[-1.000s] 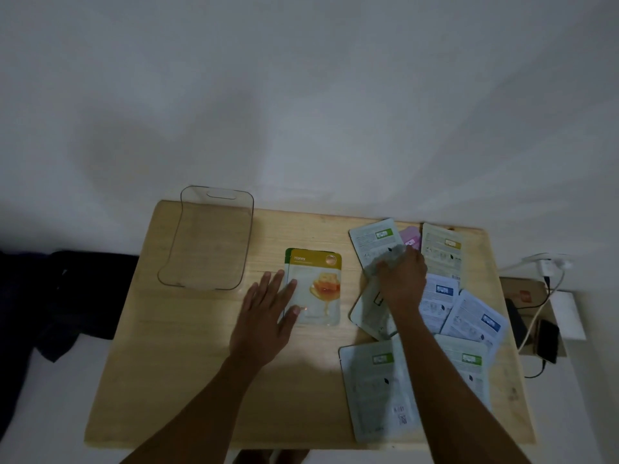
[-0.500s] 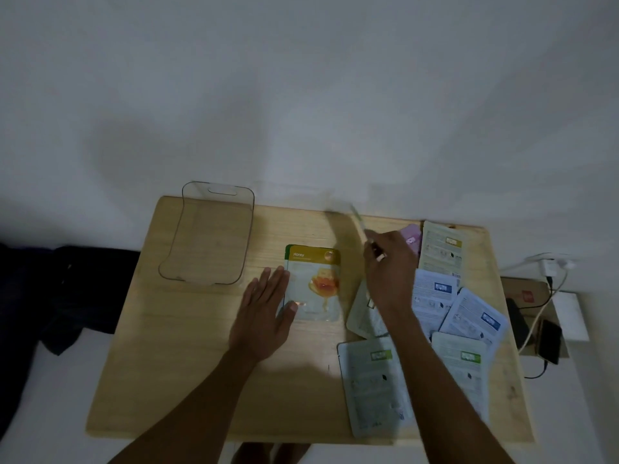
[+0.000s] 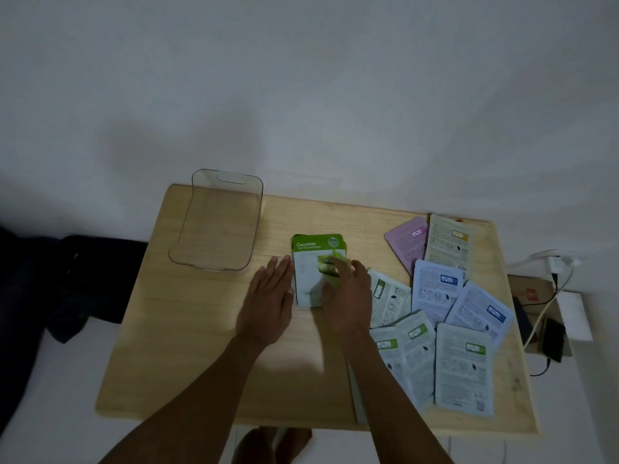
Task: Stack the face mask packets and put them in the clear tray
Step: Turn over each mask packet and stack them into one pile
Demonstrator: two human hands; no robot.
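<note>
A green cucumber packet lies face up in the middle of the wooden table, covering the honey packet; only a sliver of that one shows at its right edge. My right hand rests on the cucumber packet's lower right part with its fingers over the picture. My left hand lies flat beside the stack, fingertips against its left edge. Several more packets lie face down and overlapping on the right side. The clear tray stands empty at the back left.
A pink packet and a yellow-labelled packet lie at the back right. To the right of the table sit a cardboard box, cables and a dark phone. Dark cloth lies to the left.
My right hand lifted a face-down packet from the right pile, turned it over and laid it face up on the honey packet. My left hand stayed beside the stack.
</note>
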